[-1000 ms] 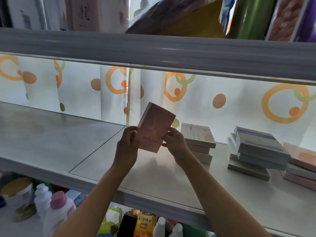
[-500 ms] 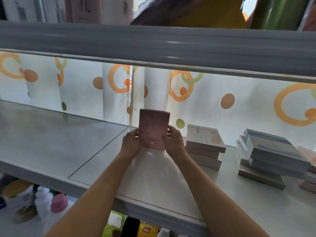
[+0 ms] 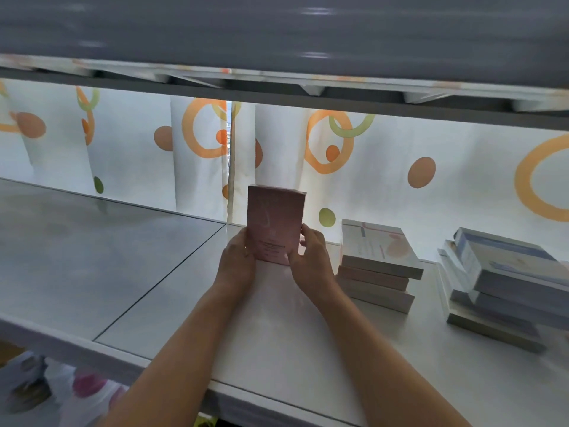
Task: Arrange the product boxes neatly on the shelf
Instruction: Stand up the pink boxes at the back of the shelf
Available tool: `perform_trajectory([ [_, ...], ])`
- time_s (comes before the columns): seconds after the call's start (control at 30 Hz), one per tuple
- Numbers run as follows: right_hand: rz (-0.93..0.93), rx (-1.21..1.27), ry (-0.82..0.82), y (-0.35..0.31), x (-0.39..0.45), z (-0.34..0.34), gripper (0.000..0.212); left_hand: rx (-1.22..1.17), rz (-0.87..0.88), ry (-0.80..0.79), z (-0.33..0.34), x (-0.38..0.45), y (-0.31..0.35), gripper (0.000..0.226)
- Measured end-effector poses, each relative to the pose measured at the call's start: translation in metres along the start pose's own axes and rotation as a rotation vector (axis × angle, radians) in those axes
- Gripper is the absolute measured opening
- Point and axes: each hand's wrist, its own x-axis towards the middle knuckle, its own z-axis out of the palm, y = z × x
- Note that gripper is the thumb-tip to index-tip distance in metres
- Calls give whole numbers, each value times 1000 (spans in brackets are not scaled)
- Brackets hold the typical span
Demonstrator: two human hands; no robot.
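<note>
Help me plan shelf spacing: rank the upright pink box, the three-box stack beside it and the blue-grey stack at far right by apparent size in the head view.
1. blue-grey stack, though it is cut off at the frame edge
2. three-box stack
3. pink box, standing upright, both hands holding it

The top two look close.

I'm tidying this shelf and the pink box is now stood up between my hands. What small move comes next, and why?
Probably ease both hands off. The pink box stands upright with its base on the shelf, the left hand and right hand gripping its sides. Then take one from the flat stack beside it.
</note>
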Motion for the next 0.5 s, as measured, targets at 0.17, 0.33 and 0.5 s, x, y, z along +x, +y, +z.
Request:
perform_trajectory([
  [0.17,-12,-35,5,-5,-1,-4,42,-4,-23,-6,-1,-7,5,31],
  [0.33,8,-99,-7,-3,3,-8,26,-7,-70,-13,-3,-15,16,29],
  [0.5,58,-113,-7,-2,3,-8,50,13,-90,4,-4,-18,22,40],
])
